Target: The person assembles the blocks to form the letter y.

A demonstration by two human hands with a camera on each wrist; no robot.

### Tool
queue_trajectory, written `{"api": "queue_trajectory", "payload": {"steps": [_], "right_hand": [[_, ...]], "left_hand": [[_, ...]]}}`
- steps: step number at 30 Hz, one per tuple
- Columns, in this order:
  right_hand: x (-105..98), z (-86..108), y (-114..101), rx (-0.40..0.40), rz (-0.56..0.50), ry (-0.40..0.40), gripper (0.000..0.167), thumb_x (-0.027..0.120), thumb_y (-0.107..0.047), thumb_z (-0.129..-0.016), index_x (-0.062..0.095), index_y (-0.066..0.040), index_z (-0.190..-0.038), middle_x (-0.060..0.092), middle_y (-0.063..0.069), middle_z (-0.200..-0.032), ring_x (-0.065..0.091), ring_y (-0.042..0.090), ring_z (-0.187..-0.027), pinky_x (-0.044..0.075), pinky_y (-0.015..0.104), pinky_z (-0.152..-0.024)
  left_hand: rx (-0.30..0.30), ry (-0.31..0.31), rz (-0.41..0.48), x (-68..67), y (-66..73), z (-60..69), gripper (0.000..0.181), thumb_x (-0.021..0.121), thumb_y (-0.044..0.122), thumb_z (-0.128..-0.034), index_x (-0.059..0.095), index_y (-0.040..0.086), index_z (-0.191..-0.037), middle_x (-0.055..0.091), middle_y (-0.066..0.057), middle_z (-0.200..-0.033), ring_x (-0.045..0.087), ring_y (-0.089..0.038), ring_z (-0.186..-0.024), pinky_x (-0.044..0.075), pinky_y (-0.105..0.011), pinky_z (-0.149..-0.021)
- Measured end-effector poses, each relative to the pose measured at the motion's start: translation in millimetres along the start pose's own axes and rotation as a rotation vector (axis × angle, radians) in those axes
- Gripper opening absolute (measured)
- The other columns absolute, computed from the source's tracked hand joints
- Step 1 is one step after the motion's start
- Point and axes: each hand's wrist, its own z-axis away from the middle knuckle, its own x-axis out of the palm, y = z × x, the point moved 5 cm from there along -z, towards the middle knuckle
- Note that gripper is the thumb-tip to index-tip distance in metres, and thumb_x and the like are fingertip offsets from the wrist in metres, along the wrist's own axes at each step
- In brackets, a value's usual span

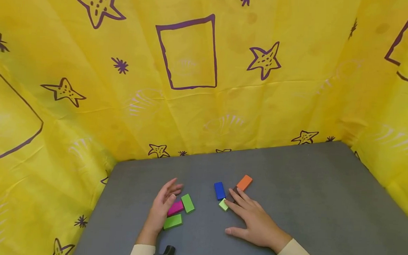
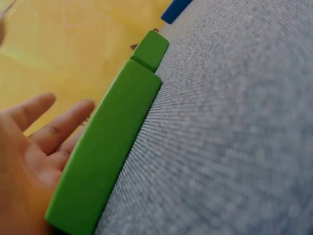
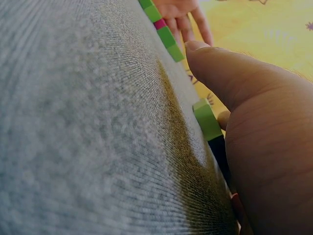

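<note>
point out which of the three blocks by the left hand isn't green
The magenta block, between the nearer green block and the farther green block; both others beside the left hand are green.

**Soft, even brightness overhead; dimmer, blurrier wrist views**

In the head view, diffuse light covers the yellow fabric backdrop with purple starfish drawings (image 1: pixel 187 121) and the grey, woven-textured rectangular table (image 1: pixel 308 179), far edge included; shadows are faint. Both wrist views are dimmer: the backdrop is out of focus, the table's weave looks grainy, and a brownish shadow darkens it beside the right hand (image 3: pixel 266 127). The light's source is unclear.
</note>
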Motion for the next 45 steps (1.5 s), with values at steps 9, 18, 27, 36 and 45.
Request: {"api": "queue_trajectory", "payload": {"steps": [9, 18, 27, 36, 45], "right_hand": [[-1, 0.2, -1, 0.0, 0.011, -0.004, 0.082, 0.07, -0.066, -0.1, 0.052, -0.019, -0.164, 0.027, 0.007, -0.178, 0.014, 0.033, -0.164, 0.032, 0.072, -0.116], [-1, 0.0, -2, 0.014, 0.01, -0.014, 0.082, 0.07, -0.067, -0.1, 0.053, -0.019, -0.164, 0.027, 0.007, -0.178, 0.013, 0.033, -0.164, 0.031, 0.073, -0.116], [0, -0.2, -1, 0.011, 0.008, -0.015, 0.082, 0.07, -0.066, -0.1, 0.052, -0.02, -0.165, 0.027, 0.007, -0.178, 0.013, 0.033, -0.165, 0.031, 0.073, -0.116], [-1, -0.7, -2, 0.017, -0.002, -0.022, 0.084, 0.07, -0.066, -0.1, 0.049, -0.02, -0.167, 0.023, 0.006, -0.179, 0.012, 0.034, -0.165, 0.031, 0.074, -0.116], [-2, -7.0, -3, 0.046, -0.012, 0.006, 0.088, 0.073, -0.064, -0.099, 0.045, -0.017, -0.168, 0.019, 0.01, -0.18, 0.008, 0.038, -0.165, 0.028, 0.078, -0.114]], "left_hand": [[-0.087, -0.053, -0.237, 9.0, -4.2, -0.9, 0.084, 0.097, 0.027, -0.0861, 0.057, 0.018, -0.159, 0.07, 0.008, -0.14, 0.058, -0.021, -0.131, 0.046, -0.046, -0.11], [-0.077, -0.117, -0.381, 14.6, -1.8, -1.1, 0.096, 0.103, 0.038, -0.0752, 0.058, 0.02, -0.158, 0.064, 0.011, -0.144, 0.052, -0.021, -0.13, 0.045, -0.057, -0.11], [-0.054, -0.087, -0.425, 15.0, -0.6, -1.1, 0.079, 0.099, 0.02, -0.0812, 0.063, 0.018, -0.152, 0.065, 0.011, -0.14, 0.055, -0.019, -0.127, 0.048, -0.051, -0.105], [-0.042, -0.015, -0.312, 11.6, 1.8, -0.8, 0.07, 0.098, 0.011, -0.0823, 0.069, 0.016, -0.146, 0.068, 0.01, -0.133, 0.062, -0.018, -0.123, 0.05, -0.048, -0.107], [-0.014, 0.076, -0.151, 7.4, -0.3, -0.2, 0.064, 0.093, 0.004, -0.0867, 0.067, 0.007, -0.145, 0.065, -0.004, -0.139, 0.064, -0.027, -0.127, 0.051, -0.038, -0.108]]}}
